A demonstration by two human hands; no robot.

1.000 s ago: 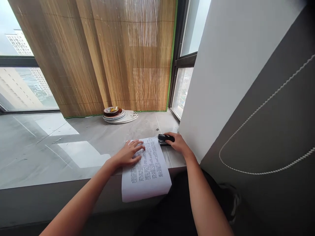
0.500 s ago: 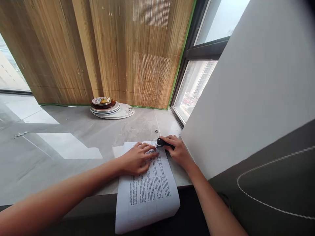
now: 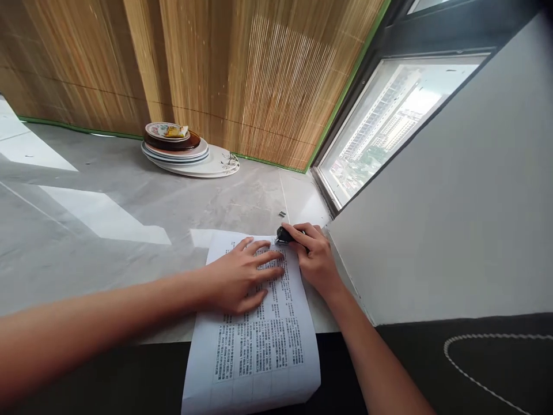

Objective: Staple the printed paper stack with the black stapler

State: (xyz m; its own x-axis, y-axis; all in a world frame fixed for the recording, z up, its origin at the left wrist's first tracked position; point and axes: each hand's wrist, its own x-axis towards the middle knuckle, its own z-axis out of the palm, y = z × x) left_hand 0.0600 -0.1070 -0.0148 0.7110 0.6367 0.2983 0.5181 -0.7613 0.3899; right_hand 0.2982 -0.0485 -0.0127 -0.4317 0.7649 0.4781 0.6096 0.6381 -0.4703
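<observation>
Printed paper [image 3: 259,357] lies on the grey stone sill, its near end hanging over the front edge and curling. My left hand [image 3: 244,276] rests flat on the upper part of the paper, fingers spread and pointing right. My right hand [image 3: 317,256] is closed around a small black stapler [image 3: 284,235], whose metal front end sits at the paper's top right corner. The fingers cover most of the stapler's body. Just beyond it, two short dark staple strips [image 3: 282,214] lie on the sill.
A stack of plates [image 3: 173,151] with an oval platter [image 3: 224,164] stands at the back by the bamboo blind [image 3: 207,69]. To the right are a window [image 3: 367,132] and a white wall [image 3: 453,202]. A pale cord [image 3: 479,337] hangs lower right.
My view has tilted and come closer, so the plates and blind appear higher. Both hands keep their places on the paper and stapler.
</observation>
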